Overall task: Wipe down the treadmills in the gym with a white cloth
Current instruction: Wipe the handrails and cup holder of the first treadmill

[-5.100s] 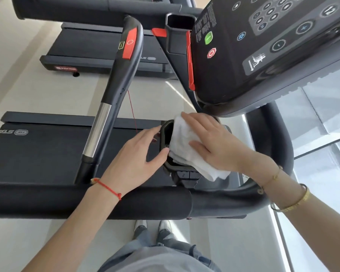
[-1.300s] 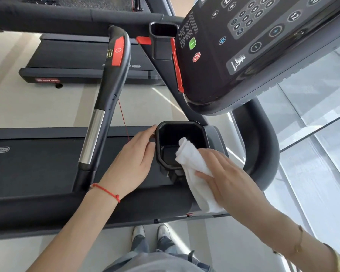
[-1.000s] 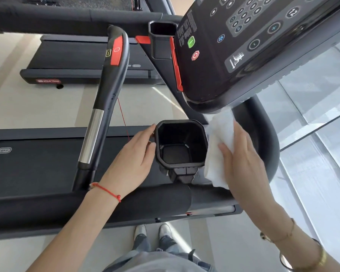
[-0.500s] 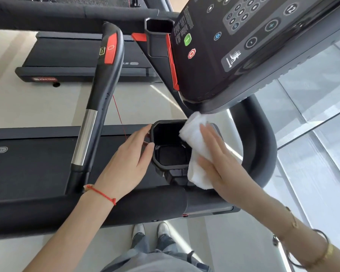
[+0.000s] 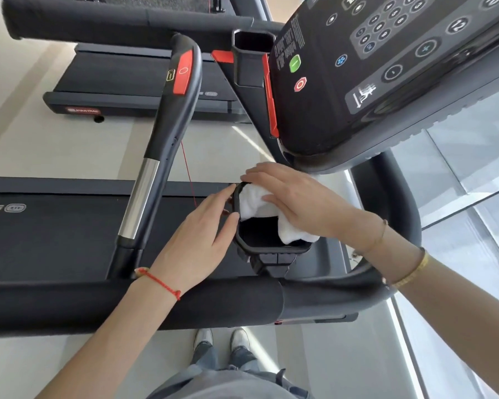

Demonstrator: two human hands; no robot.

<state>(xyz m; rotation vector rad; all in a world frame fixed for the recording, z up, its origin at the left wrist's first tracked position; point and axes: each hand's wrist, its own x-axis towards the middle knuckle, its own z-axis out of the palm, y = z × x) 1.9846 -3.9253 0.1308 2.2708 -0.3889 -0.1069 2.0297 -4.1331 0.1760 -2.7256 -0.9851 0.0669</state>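
A white cloth lies over the far and right rim of the black cup holder on the treadmill, under the console. My right hand presses flat on the cloth, fingers spread toward the holder's far left corner. My left hand rests against the holder's left wall, fingers apart and thumb at the rim. The holder's dark inside shows below the cloth.
A padded front bar runs under my wrists. A curved handle with a red pad rises at left over the belt. A second treadmill stands beyond. A glass wall is at right. My shoes show below.
My right hand has slid the cloth from the holder's right rim up and over its far edge toward the left. My left hand has stayed on the holder's left side.
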